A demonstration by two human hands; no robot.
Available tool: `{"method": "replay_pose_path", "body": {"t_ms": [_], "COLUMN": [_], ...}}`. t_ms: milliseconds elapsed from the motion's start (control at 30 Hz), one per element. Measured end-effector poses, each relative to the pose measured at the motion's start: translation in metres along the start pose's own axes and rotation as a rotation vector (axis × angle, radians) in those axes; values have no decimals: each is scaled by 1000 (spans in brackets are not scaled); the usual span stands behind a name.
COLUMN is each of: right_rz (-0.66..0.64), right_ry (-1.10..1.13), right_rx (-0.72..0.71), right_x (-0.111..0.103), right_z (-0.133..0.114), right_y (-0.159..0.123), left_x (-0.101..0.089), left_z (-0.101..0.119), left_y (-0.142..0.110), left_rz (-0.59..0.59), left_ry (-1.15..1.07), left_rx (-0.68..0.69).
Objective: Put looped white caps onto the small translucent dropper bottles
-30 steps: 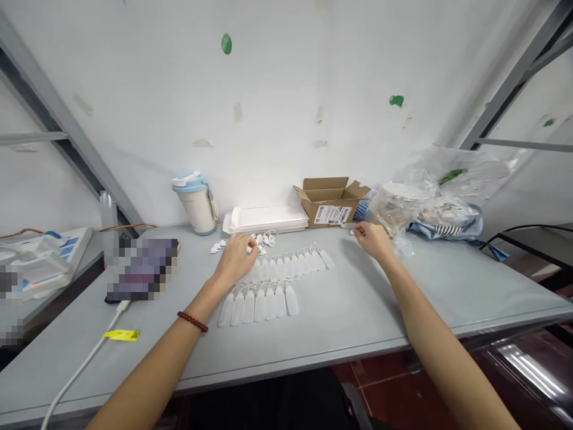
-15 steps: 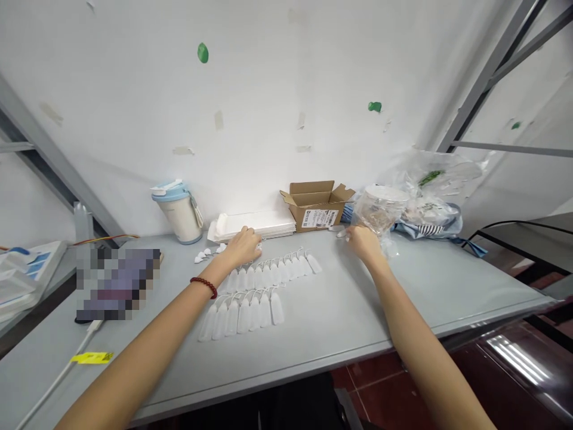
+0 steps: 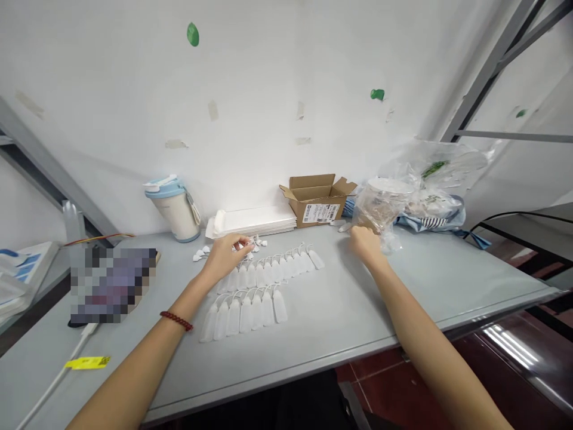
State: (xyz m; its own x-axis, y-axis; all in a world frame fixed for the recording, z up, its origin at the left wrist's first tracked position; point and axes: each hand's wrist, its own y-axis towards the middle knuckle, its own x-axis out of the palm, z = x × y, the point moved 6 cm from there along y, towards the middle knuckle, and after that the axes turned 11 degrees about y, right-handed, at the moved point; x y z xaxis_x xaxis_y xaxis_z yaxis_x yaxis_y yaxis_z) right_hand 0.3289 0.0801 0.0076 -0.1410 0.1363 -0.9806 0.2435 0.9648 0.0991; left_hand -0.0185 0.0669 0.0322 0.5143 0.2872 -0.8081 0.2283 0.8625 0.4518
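My left hand (image 3: 224,257) hovers just over the far row of small translucent squeeze bottles (image 3: 277,266), its fingers pinched on a small white cap picked from the loose white caps (image 3: 203,252) lying nearby. A nearer row of the same bottles (image 3: 244,310) lies in front of it. My right hand (image 3: 364,243) reaches to the back right, fingers curled at a clear plastic bag (image 3: 380,209); a small bottle (image 3: 344,227) lies at its fingertips, and what the fingers hold is hidden.
On the grey table (image 3: 349,310) stand a blue-lidded jug (image 3: 172,206), a stack of white trays (image 3: 253,221) and an open cardboard box (image 3: 317,200) along the wall. A blurred phone (image 3: 111,280) with a white cable (image 3: 54,379) lies at left. Metal frame bars run at both sides.
My left hand drew back from the white trays toward the bottle rows with a cap pinched. My right hand stayed by the plastic bag. The view shifted slightly.
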Motion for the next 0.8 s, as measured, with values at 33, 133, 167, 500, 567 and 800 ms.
{"method": "replay_pose_path", "body": {"t_ms": [33,133,167,500,567,800], "right_rz": [3,14,16,74,110,-145], "right_ry": [-4,-10,-9,31,90,839], "right_rx": [24,94,112,129,54,-707], "right_x": [1,2,2,-6,-10,-10], "right_z": [0,0,0,-11,-32,-159], "right_y": [0,-1,-1,-14,-18,-54], "left_x": [-1,-6,-7,-11,-9,-12], "left_z": [0,5,8,12,10,17], "left_y": [-2,-6,-7,-13,-13,-15], "left_rz": [-3,0,5,110,110,161], "left_ry": [-21,-51,-54,-51,-58,-53], "left_rx": [-2,4,10,-24,-32,-27]}}
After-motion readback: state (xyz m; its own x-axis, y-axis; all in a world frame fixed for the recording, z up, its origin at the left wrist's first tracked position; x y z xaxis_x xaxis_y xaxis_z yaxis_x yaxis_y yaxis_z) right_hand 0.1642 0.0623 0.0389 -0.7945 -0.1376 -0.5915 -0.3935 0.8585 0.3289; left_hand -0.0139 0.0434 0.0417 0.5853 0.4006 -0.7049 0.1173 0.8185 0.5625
